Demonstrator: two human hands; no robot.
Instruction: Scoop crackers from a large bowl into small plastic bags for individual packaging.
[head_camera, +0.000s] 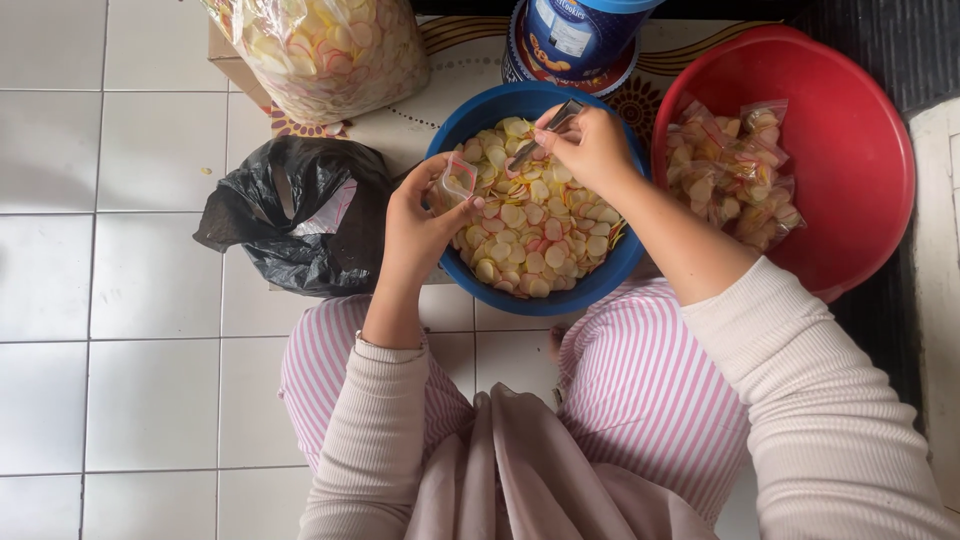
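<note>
Pouch filling over blue bowl

Chips, loose in the blue bowl (610, 275): thin discs, light, stiff, likely brittle; best scooped, not pinched.

Far left, black bag (290, 215) lies slack on the tiles, a big clear sack (325, 50) of chips above it.

Left hand (420, 225) pinches a small clear pouch (455, 182) at the bowl's left rim. Pouch: soft film, light, probably slippery; hold near the mouth. Long axis roughly upright, mouth tilted toward the right hand.

Right hand (590, 150) grips a metal spoon (545, 130) over the chips (535, 235); long axis slants down-left, tip toward the pouch.

Red bowl (870, 150) at right holds filled pouches.
</note>
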